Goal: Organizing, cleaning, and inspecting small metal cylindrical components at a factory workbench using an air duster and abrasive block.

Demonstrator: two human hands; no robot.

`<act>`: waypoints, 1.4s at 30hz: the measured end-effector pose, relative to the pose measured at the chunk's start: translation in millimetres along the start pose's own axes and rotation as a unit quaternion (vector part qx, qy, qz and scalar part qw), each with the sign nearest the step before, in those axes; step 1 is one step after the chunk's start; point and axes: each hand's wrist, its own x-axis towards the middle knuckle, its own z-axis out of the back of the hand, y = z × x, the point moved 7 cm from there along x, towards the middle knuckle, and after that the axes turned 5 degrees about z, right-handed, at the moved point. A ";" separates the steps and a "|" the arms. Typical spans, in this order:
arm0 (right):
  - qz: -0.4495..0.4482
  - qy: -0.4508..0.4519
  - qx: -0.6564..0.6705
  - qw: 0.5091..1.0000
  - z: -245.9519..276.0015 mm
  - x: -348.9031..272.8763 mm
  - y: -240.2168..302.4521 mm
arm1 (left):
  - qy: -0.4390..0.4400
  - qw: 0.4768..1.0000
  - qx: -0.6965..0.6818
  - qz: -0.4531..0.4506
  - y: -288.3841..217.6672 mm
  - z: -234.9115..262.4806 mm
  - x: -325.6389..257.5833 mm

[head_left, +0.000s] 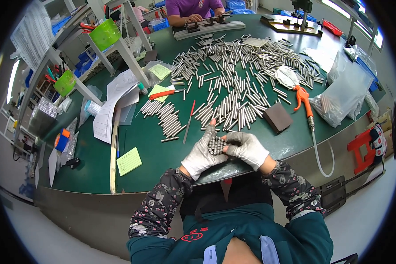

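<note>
A bundle of metal pins (216, 145) stands end-on between my hands, just above the table's front edge. My left hand (203, 155), in a white glove with bare fingertips, is wrapped round the bundle from the left. From the other side my right hand (247, 149), gloved the same way, presses its fingers against the bundle's right edge. Beyond them, a large spread of loose steel pins (233, 108) covers the middle of the green table. A smaller group of pins (168, 119) lies to the left, beside a thin red-handled file (189, 121).
A dark brown block (277, 118) sits right of the pins, near an orange air gun (302, 99) with a hose. Plastic bags (343, 90) lie at the right edge. Papers (112, 103) and a yellow-green notepad (129, 161) are at left. A co-worker (193, 11) works across the table.
</note>
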 end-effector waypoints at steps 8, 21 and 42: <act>-0.027 0.006 -0.026 0.999 1.0 -0.7 -0.3 | 0.003 0.999 -0.017 0.039 3.1 -1.5 0.1; 0.083 -0.010 -0.034 0.996 1.5 -5.0 -1.6 | 0.026 0.993 -0.085 0.079 9.8 -4.9 -2.7; 0.004 -0.029 -0.044 0.999 4.9 -11.8 -5.4 | 0.022 0.992 0.094 -0.078 6.6 -1.0 -5.2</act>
